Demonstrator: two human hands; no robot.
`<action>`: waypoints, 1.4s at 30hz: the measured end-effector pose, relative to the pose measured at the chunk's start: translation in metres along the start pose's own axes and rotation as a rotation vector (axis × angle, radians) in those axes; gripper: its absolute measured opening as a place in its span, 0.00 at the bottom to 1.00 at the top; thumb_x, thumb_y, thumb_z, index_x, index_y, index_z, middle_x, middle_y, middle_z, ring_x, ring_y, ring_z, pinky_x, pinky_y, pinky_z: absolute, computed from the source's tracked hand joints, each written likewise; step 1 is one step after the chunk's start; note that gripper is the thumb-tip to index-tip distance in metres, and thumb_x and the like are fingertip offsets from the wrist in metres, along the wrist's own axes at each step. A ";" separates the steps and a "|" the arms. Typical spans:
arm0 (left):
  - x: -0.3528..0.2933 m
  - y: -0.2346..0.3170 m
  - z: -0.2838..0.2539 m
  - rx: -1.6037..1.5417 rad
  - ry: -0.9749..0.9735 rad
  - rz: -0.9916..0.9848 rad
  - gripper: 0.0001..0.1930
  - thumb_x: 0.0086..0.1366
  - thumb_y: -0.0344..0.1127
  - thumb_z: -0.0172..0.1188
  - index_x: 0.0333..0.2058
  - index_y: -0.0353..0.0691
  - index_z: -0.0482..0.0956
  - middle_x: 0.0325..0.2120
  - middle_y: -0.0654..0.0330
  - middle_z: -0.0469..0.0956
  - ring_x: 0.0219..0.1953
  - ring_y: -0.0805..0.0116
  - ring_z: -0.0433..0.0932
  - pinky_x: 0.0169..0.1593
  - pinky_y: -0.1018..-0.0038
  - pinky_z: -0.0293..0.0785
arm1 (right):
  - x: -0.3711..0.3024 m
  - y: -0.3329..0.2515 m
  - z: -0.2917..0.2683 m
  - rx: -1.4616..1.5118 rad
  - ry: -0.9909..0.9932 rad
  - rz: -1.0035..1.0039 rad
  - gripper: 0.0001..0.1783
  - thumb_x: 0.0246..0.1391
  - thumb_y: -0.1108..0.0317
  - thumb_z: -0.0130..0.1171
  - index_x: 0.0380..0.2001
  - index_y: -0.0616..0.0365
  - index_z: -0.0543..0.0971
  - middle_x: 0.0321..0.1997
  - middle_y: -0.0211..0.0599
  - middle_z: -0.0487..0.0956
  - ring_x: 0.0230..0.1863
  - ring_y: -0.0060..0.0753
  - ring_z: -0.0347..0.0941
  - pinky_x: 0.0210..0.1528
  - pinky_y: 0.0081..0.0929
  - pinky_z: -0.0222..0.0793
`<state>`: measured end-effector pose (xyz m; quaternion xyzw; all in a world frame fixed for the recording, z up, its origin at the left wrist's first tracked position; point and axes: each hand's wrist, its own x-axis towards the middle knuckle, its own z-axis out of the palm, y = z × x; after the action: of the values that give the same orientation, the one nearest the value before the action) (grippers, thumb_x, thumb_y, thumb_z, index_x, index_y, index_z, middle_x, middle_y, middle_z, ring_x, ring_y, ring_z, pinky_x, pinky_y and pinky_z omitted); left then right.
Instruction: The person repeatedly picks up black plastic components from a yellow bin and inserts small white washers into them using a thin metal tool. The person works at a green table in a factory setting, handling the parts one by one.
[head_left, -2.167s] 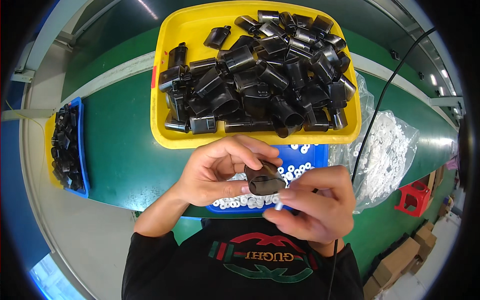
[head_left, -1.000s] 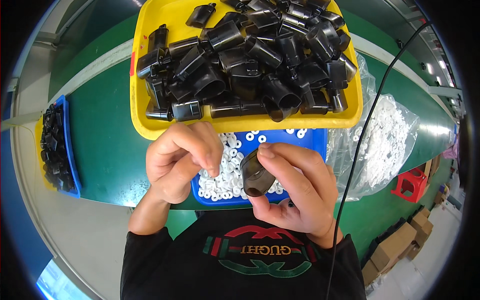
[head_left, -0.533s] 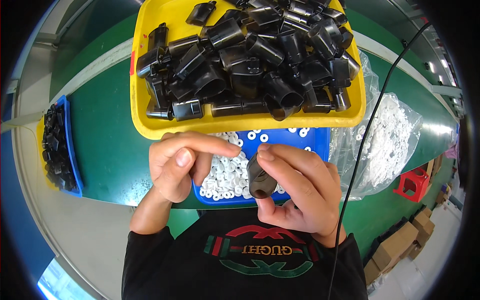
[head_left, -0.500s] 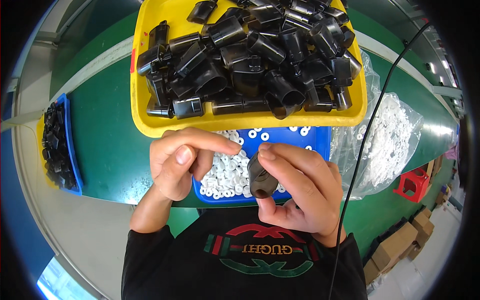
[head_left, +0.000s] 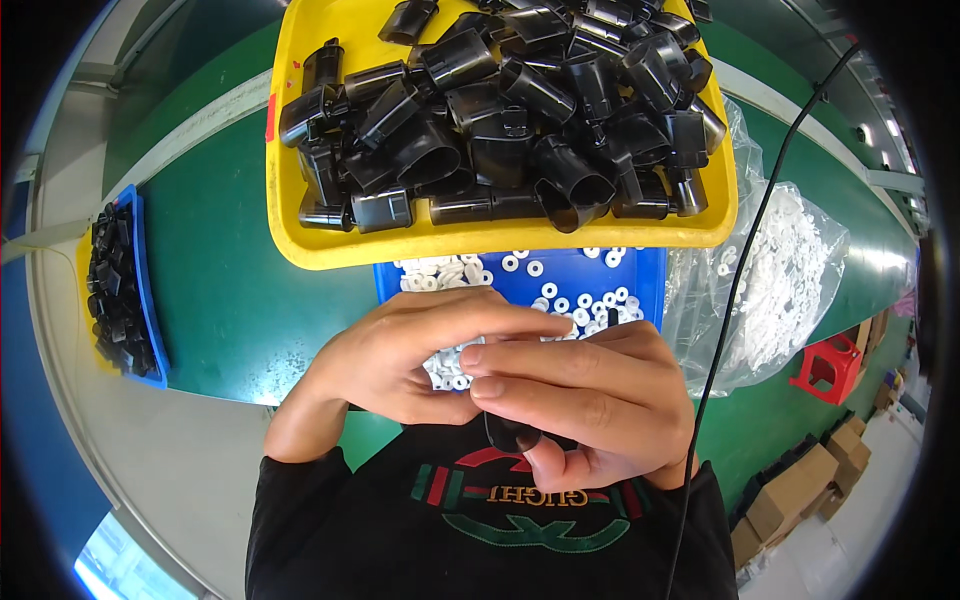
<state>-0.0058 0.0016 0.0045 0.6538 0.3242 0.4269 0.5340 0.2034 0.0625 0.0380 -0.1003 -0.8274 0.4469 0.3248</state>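
Observation:
My right hand [head_left: 590, 400] is wrapped around a black plastic housing [head_left: 512, 434], mostly hidden by its fingers. My left hand [head_left: 410, 355] is pressed against the right hand, its fingertips pinched at the top of the housing; whether a white ring is between them is hidden. Just beyond the hands lies a blue tray [head_left: 640, 275] of small white rings [head_left: 560, 305]. Farther off stands a yellow tray [head_left: 300, 255] heaped with several black housings [head_left: 500, 120].
A clear bag of white rings [head_left: 780, 280] lies right of the blue tray. A blue bin of black parts [head_left: 115, 285] stands at the left on the green table [head_left: 230, 290]. A black cable [head_left: 740, 280] runs down the right. A red stool [head_left: 828, 365] and cardboard boxes [head_left: 800, 490] are on the floor.
My left hand has left the ring tray and come over to the right hand, fingertips now on the housing. Both hands sit closer together and nearer to me.

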 end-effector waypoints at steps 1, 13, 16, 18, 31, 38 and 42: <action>0.001 0.000 0.000 0.017 0.002 0.031 0.37 0.42 0.22 0.66 0.57 0.33 0.72 0.41 0.54 0.80 0.40 0.56 0.81 0.44 0.68 0.76 | -0.002 0.002 0.003 0.010 0.025 -0.009 0.25 0.35 0.78 0.59 0.44 0.61 0.81 0.44 0.39 0.82 0.25 0.31 0.79 0.23 0.22 0.77; 0.001 -0.005 -0.008 0.064 -0.042 0.123 0.26 0.45 0.26 0.72 0.46 0.36 0.78 0.37 0.52 0.78 0.38 0.56 0.79 0.41 0.68 0.75 | 0.006 0.000 -0.023 0.103 -0.048 -0.002 0.15 0.44 0.73 0.59 0.38 0.65 0.83 0.39 0.52 0.83 0.19 0.23 0.73 0.15 0.13 0.58; 0.001 0.003 0.000 0.143 0.082 0.024 0.21 0.44 0.24 0.71 0.40 0.40 0.78 0.33 0.54 0.77 0.38 0.57 0.77 0.40 0.69 0.73 | -0.004 -0.003 -0.031 0.311 0.138 0.007 0.07 0.45 0.76 0.59 0.32 0.62 0.79 0.32 0.45 0.79 0.17 0.22 0.71 0.15 0.14 0.57; 0.003 0.000 0.008 0.081 0.171 -0.001 0.16 0.45 0.33 0.76 0.32 0.41 0.78 0.29 0.57 0.78 0.32 0.61 0.78 0.35 0.70 0.73 | -0.006 -0.009 -0.024 0.540 0.343 -0.067 0.03 0.46 0.78 0.58 0.28 0.60 0.76 0.28 0.40 0.77 0.16 0.22 0.69 0.14 0.14 0.57; -0.002 -0.012 0.016 0.116 0.197 -0.074 0.16 0.44 0.27 0.69 0.34 0.41 0.75 0.24 0.60 0.76 0.25 0.58 0.76 0.30 0.69 0.70 | 0.033 -0.018 0.006 0.763 0.352 -0.100 0.17 0.44 0.83 0.60 0.14 0.54 0.65 0.15 0.30 0.70 0.12 0.25 0.60 0.12 0.22 0.51; 0.000 -0.011 0.020 0.103 0.195 -0.073 0.16 0.46 0.30 0.71 0.33 0.41 0.74 0.21 0.60 0.73 0.23 0.58 0.75 0.28 0.68 0.69 | 0.031 -0.008 -0.001 0.741 0.160 -0.028 0.14 0.36 0.81 0.69 0.18 0.57 0.72 0.17 0.32 0.71 0.15 0.28 0.61 0.15 0.25 0.54; 0.000 -0.014 0.023 0.125 0.213 -0.054 0.16 0.47 0.30 0.71 0.32 0.41 0.74 0.21 0.59 0.73 0.23 0.57 0.75 0.27 0.68 0.68 | 0.028 -0.007 0.004 0.727 0.175 -0.029 0.13 0.36 0.82 0.68 0.18 0.58 0.72 0.17 0.32 0.71 0.15 0.28 0.61 0.15 0.25 0.54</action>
<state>0.0153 -0.0050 -0.0102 0.6277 0.4228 0.4584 0.4659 0.1801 0.0681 0.0544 -0.0046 -0.5853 0.6966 0.4149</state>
